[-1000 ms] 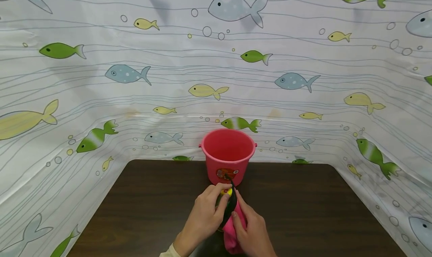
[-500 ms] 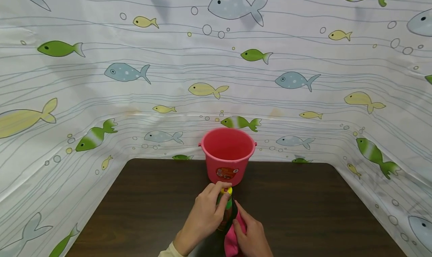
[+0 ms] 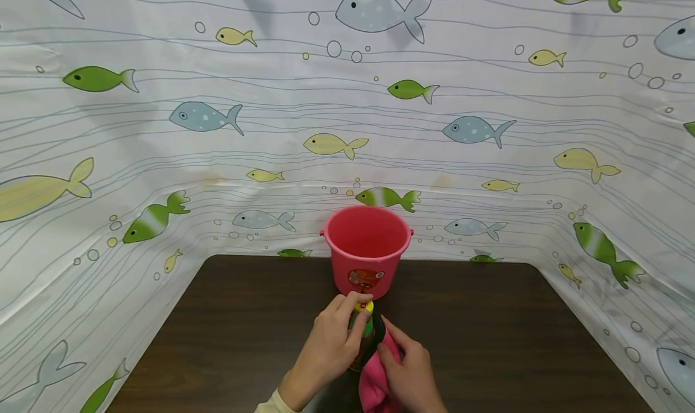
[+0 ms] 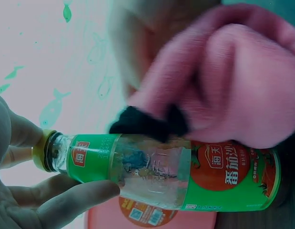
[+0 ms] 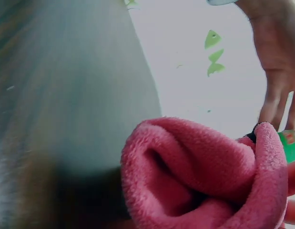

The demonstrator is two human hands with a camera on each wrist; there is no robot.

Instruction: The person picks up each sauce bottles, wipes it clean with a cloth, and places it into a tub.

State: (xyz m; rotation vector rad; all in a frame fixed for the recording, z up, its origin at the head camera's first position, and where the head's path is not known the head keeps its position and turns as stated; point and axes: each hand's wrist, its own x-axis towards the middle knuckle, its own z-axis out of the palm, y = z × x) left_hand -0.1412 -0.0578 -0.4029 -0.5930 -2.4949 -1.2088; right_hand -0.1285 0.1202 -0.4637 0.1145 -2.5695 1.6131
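Observation:
A clear sauce bottle (image 4: pixel 154 167) with green labels, a tomato picture and a yellow cap (image 3: pixel 365 306) stands upright on the table. My left hand (image 3: pixel 330 336) holds it around the neck, fingers and thumb near the cap. My right hand (image 3: pixel 411 365) grips a pink plush cloth (image 3: pixel 373 381) with a black edge. That cloth is bunched up at the bottle's right side, its black edge (image 4: pixel 140 125) overlapping the clear middle of the bottle in the left wrist view. In the right wrist view the folded cloth (image 5: pixel 199 171) hides most of the bottle.
A pink bucket (image 3: pixel 368 247) with a round sticker stands right behind the bottle. The dark wooden table (image 3: pixel 228 328) reaches out on both sides. A white curtain (image 3: pixel 304 87) printed with fish encloses the back and sides.
My right hand has moved the cloth down along the bottle's right side, then slightly up again. The black edge has swung off the bottle's front, uncovering green label. My left hand keeps its place.

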